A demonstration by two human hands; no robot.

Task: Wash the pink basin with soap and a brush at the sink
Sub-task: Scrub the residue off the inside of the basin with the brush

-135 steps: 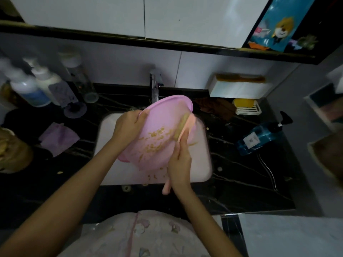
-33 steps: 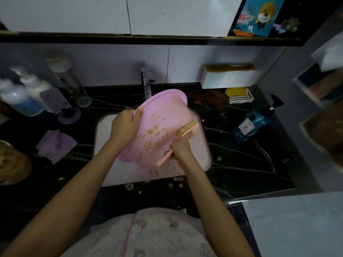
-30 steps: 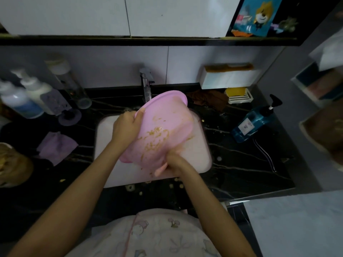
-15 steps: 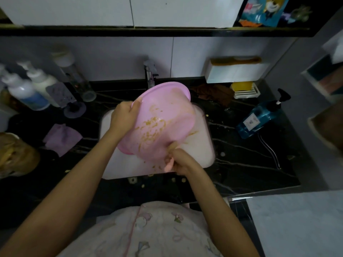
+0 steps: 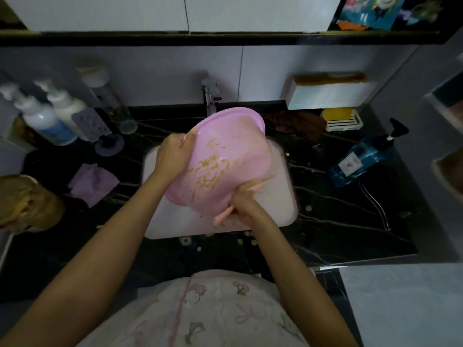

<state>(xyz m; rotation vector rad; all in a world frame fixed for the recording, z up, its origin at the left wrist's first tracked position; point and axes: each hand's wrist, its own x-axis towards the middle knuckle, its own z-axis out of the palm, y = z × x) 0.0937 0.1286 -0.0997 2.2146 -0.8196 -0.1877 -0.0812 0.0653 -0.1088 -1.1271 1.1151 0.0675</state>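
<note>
Left grip [image 5: 175, 154]: is clamping the basin [image 5: 233, 146] rim, holding it tilted above the sink [image 5: 279, 211].
Right grip [image 5: 246, 206]: is clutching the brush [image 5: 221, 218], pressing it against the basin's lower side.
Basin: is sitting between both grips, smeared yellowish.

I see the pink basin [image 5: 225, 159] only from its smeared underside; its inside faces away from me. Of the brush [image 5: 221, 218] I make out a pink handle end poking from under the right hand [image 5: 246, 205]; most of the rest is hidden by that hand and the basin's wall. The left hand [image 5: 175, 154] grips the rim, and I cannot tell where its fingertips sit. The basin covers the faucet [image 5: 210, 96] spout and much of the sink [image 5: 283, 209]. The blue bottle [image 5: 360, 159] label is too small to read. A tan object [image 5: 27, 204] is cut by the left edge; I cannot tell what it is.
</note>
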